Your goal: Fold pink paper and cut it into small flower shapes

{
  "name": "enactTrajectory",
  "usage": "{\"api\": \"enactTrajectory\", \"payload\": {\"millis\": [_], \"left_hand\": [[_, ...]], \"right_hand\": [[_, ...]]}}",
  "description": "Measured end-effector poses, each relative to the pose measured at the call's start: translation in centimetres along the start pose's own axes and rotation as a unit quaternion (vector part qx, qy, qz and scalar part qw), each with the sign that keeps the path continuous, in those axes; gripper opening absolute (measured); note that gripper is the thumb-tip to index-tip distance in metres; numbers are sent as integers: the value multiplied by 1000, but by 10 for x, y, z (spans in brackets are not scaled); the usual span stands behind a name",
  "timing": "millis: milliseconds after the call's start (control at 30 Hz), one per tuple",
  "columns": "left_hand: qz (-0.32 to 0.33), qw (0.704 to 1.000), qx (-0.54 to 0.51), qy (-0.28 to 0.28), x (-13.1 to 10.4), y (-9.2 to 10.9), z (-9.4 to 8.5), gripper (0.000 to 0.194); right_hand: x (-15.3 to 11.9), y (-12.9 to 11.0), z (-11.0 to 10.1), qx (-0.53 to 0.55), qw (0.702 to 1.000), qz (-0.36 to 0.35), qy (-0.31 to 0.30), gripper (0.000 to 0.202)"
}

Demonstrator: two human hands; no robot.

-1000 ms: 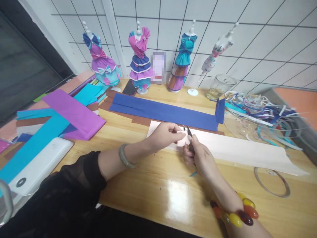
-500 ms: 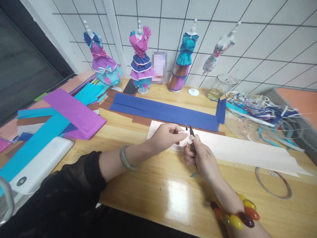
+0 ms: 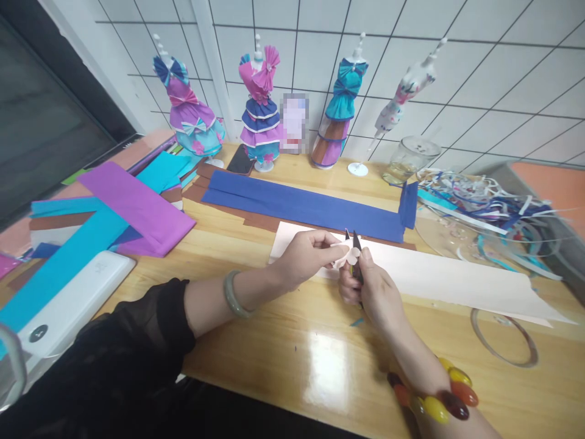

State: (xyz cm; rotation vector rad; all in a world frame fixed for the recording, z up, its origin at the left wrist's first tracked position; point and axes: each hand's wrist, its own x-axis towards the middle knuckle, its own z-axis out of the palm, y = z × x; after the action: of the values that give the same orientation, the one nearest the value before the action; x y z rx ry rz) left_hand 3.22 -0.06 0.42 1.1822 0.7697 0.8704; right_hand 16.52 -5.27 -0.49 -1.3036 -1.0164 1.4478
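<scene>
A small pale paper piece (image 3: pixel 342 258) with a rounded, petal-like edge is pinched between the thumb and fingers of my left hand (image 3: pixel 304 259). My right hand (image 3: pixel 377 292) grips a pair of scissors (image 3: pixel 357 242), whose dark, pointed blades stand slightly apart and point away from me. The blades are at the right side of the paper piece; whether they are cutting into it I cannot make out. Most of the scissors' handles are hidden by my right fingers. Under and behind both hands lies a long pale pink paper strip (image 3: pixel 457 280).
Behind the pale strip lies a folded blue strip (image 3: pixel 301 204). Purple paper (image 3: pixel 137 210) and a white power bank (image 3: pixel 86 299) are at left. Dress forms (image 3: pixel 259 116) line the wall beside a glass jar (image 3: pixel 411 160). Paper scraps (image 3: pixel 484 204) and a tape ring (image 3: pixel 505 338) are at right.
The scissor blades and the small paper piece have shifted slightly to the right, and the piece looks turned a little. Both hands keep their holds.
</scene>
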Motion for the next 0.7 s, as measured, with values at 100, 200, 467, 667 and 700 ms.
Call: {"api": "enactTrajectory", "payload": {"millis": [100, 200, 467, 667, 700], "left_hand": [[-2, 1000, -10, 2, -1, 0, 1, 18], [-9, 1000, -15, 8, -1, -1, 1, 22], [-11, 1000, -25, 9, -2, 2, 2, 27], [-33, 998, -59, 15, -3, 3, 5, 24], [-36, 997, -67, 14, -3, 3, 5, 24]], "right_hand": [[0, -1, 0, 1, 1000, 1, 0, 52], [-1, -1, 0, 1, 1000, 0, 0, 52], [-1, -1, 1, 14, 1000, 0, -1, 52], [-2, -3, 2, 2, 1000, -8, 3, 53], [-2, -2, 2, 0, 1000, -9, 2, 53]]}}
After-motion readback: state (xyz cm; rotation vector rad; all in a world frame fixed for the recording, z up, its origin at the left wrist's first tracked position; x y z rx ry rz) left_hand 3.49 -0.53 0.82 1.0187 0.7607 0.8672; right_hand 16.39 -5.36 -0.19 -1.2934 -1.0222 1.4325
